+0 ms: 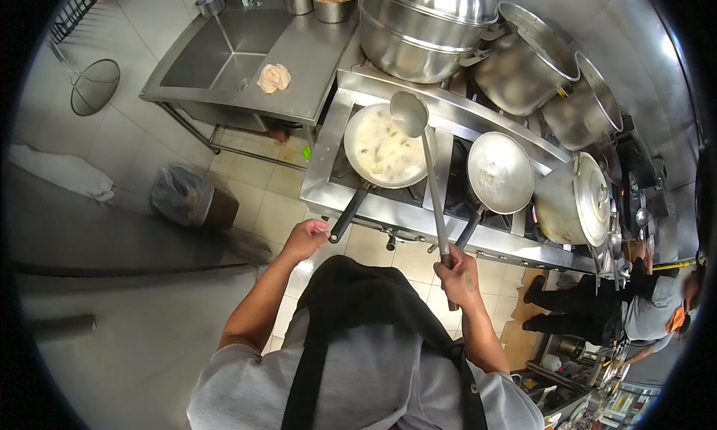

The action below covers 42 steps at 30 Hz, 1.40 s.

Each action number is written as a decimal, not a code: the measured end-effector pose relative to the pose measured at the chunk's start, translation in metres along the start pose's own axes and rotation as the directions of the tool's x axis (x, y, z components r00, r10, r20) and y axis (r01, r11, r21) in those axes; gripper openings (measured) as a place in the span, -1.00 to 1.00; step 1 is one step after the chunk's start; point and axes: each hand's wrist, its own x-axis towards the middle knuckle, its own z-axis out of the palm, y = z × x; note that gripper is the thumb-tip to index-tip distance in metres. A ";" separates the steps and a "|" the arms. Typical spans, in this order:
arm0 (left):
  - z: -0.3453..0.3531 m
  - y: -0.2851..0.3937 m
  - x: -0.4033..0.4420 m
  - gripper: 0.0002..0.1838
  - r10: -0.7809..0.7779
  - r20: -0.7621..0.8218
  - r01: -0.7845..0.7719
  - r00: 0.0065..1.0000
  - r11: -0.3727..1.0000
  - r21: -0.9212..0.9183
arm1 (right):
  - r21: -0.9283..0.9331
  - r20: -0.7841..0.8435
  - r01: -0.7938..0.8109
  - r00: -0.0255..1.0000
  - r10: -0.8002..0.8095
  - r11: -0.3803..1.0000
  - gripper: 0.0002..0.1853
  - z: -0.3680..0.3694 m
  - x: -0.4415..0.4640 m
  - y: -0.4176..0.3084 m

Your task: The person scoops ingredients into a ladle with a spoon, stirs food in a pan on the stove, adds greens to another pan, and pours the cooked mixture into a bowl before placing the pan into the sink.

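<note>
Ladle (435, 191) — gripped in right hand's fingers (444, 273).

— Mounted where?
— On the head, looking down and forward past the apron (352, 299) to the ladle (437, 206) and stove (321, 182).
— How near?
— Close above the apron, farther from the sink (202, 65); wide enough to reach a co-worker (647, 310) at far right, edges curved.

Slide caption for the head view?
Right hand holds a ladle over a frying pan of pale liquid; left hand near the pan's handle.
</note>
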 end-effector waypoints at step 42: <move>0.074 0.142 0.068 -0.36 0.600 0.044 -0.318 0.799 0.360 0.877 | 0.484 0.226 -0.225 0.966 0.127 0.846 -0.65 -0.033 -0.047 0.002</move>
